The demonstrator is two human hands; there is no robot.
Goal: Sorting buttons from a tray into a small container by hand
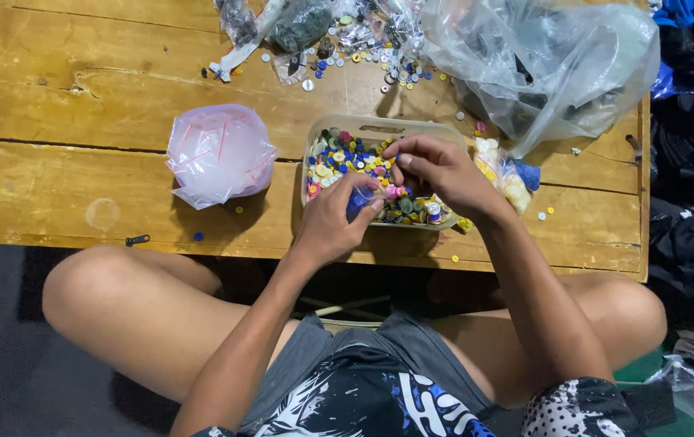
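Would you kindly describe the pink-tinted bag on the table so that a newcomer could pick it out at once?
Start from the low wooden table and find the pale tray of coloured buttons under the hands. The bag lies apart on the tray's other side from the big clear bag, a puffed bundle of small pinkish packets with red lines.

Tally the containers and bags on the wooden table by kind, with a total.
Plastic tray of buttons, under both hands: 1
Pink-tinted bundle of small bags: 1
Large clear plastic bag: 1
Small bag of yellow pieces: 1
Total: 4
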